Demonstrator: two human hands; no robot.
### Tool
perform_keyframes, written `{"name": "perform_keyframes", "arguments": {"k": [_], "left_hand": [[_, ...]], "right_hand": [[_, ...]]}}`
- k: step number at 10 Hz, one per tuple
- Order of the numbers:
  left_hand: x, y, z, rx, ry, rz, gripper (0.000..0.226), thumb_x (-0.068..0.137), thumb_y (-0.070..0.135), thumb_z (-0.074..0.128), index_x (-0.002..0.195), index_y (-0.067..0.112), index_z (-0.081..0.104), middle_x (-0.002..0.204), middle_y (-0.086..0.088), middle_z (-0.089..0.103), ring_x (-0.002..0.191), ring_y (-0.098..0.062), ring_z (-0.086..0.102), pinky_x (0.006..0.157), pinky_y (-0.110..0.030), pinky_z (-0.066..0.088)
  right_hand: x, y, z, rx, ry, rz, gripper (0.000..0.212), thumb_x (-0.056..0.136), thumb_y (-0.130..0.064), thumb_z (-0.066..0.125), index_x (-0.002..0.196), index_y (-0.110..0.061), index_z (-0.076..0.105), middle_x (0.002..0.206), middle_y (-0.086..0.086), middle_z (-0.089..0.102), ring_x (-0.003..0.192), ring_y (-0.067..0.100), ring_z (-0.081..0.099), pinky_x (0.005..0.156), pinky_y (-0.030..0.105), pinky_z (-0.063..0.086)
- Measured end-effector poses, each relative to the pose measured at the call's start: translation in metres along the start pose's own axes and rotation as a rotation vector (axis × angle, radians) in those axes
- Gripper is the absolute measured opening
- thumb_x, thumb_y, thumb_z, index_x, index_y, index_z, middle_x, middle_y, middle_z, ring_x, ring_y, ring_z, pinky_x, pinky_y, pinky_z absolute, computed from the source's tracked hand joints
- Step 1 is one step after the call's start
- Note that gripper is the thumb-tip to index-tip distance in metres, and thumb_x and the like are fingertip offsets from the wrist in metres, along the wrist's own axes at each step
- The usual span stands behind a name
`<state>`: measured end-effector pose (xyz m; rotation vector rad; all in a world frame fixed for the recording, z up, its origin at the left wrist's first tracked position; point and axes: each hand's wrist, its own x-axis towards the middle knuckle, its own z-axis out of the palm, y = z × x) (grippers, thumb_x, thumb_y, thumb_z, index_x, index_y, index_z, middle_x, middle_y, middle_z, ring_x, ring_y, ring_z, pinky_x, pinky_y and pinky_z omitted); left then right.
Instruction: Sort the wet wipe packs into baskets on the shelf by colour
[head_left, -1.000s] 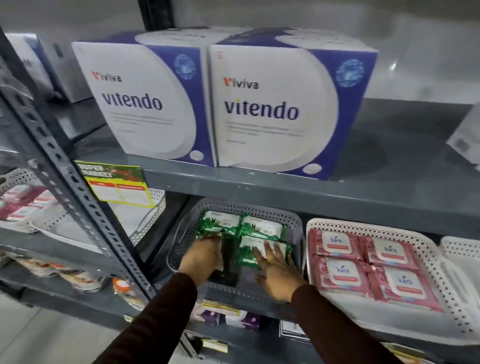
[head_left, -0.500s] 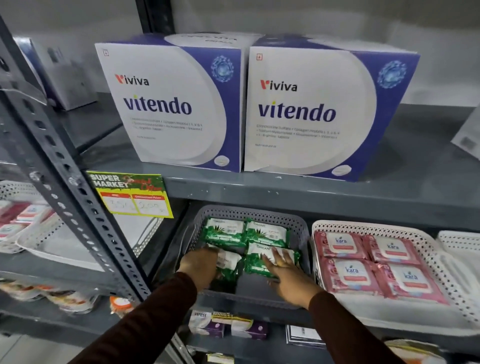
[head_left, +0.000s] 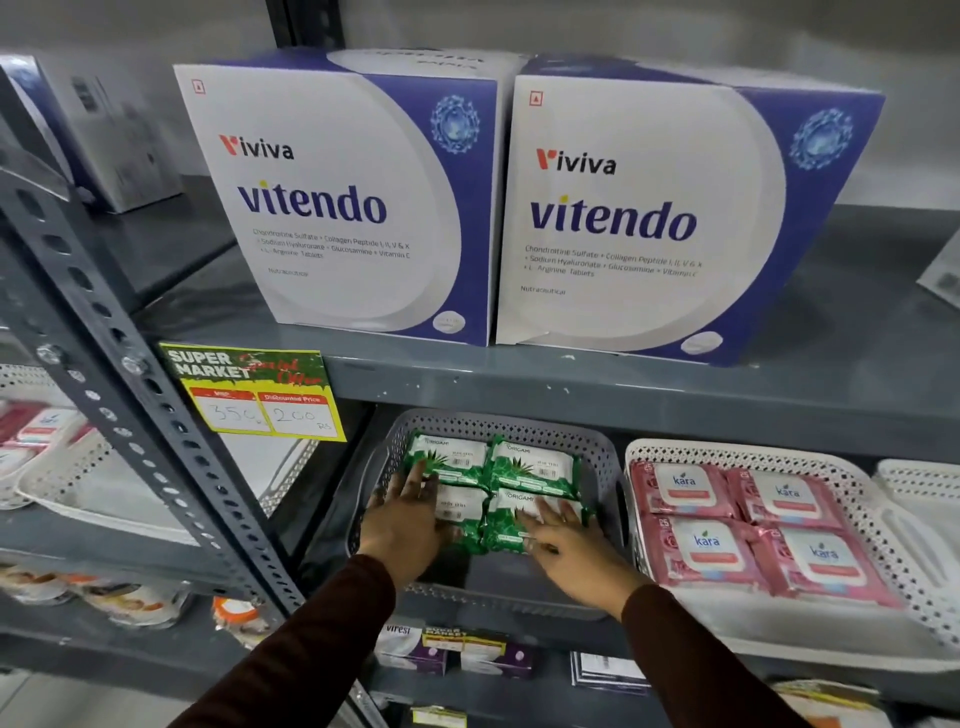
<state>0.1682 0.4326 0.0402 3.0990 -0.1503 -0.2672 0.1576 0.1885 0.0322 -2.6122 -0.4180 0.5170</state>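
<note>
Grey basket: perforated walls, rows of small holes.
Green packs: green wrap, white label panel, leaf print, black barcode.
White basket: white, perforated rim.
Pink packs: pink wrap, white label, blue lettering, red band.
Boxes: white curved field on deep blue; dark blue lettering, red logo mark, pale blue speckled roundel at upper corner.
Price tag: yellow border, green top, red and white price fields.
Shelf frame: dark grey, punched oval holes.
Sleeves: dark maroon-brown.
</note>
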Motion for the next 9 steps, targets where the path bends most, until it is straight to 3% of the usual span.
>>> {"name": "perform_keyframes", "arguments": {"k": [1,2,3,5,7,8,9], "left_hand": [[0.013,0.002,-0.002,-0.057,0.191,0.079,0.073,0.099,0.06,0.021,0.154,0.015,0.004,0.16,-0.005,-0.01,0.147,-0.029,-0.007,0.119,-0.045,0.002],[0.041,0.005,-0.003,-0.038,0.176,0.143,0.068,0.102,0.053,0.018,0.153,0.015,-0.004,0.159,-0.007,-0.016,0.143,-0.029,-0.019,0.118,-0.046,-0.008],[0.057,0.006,0.008,-0.015,0.065,0.131,0.062,0.103,0.047,0.013,0.153,0.019,-0.012,0.159,-0.003,-0.02,0.142,-0.027,-0.024,0.117,-0.048,-0.01],[0.067,0.011,0.016,-0.03,-0.013,0.096,0.062,0.102,0.045,0.014,0.154,0.02,-0.009,0.16,0.005,-0.017,0.146,-0.025,-0.016,0.117,-0.054,-0.002],[0.068,0.013,0.018,0.054,-0.014,0.029,0.062,0.103,0.043,0.019,0.154,0.019,-0.006,0.162,0.005,-0.012,0.148,-0.024,-0.009,0.118,-0.047,-0.002],[0.064,0.02,0.009,0.122,-0.006,-0.003,0.063,0.102,0.044,0.012,0.154,0.013,-0.005,0.163,0.0,-0.008,0.148,-0.024,-0.008,0.119,-0.045,-0.002],[0.048,0.034,0.006,0.013,0.222,0.09,0.084,0.086,0.053,-0.009,0.153,0.006,0.011,0.161,-0.01,0.012,0.147,-0.029,0.011,0.119,-0.043,0.007]], "right_hand": [[0.016,-0.007,-0.013,-0.073,0.252,0.008,0.054,0.107,-0.035,0.03,0.158,-0.02,0.021,0.167,0.001,0.004,0.148,0.019,-0.019,0.116,0.047,-0.022],[0.045,-0.01,-0.019,-0.121,0.286,0.043,0.059,0.106,-0.04,0.024,0.159,-0.017,0.011,0.169,0.006,0.002,0.155,0.024,-0.008,0.123,0.053,-0.009],[0.059,-0.011,-0.004,-0.171,0.185,0.05,0.062,0.105,-0.045,0.018,0.16,-0.023,0.0,0.167,-0.002,-0.009,0.155,0.02,-0.01,0.122,0.051,-0.009],[0.066,-0.008,0.007,-0.247,0.158,0.093,0.063,0.103,-0.05,0.01,0.158,-0.026,-0.009,0.166,-0.005,-0.014,0.153,0.016,-0.015,0.122,0.059,-0.005],[0.067,-0.012,0.004,-0.226,0.129,0.104,0.062,0.104,-0.047,0.013,0.159,-0.025,-0.005,0.168,-0.004,-0.012,0.153,0.016,-0.015,0.12,0.059,-0.01],[0.048,-0.017,-0.006,-0.175,0.19,0.084,0.064,0.103,-0.046,0.013,0.159,-0.019,-0.003,0.169,0.001,-0.008,0.154,0.02,-0.014,0.119,0.05,-0.016],[0.009,-0.02,-0.014,-0.074,0.432,0.001,0.071,0.097,-0.049,0.006,0.159,-0.016,0.01,0.168,0.006,0.007,0.155,0.027,-0.001,0.123,0.043,-0.008]]}}
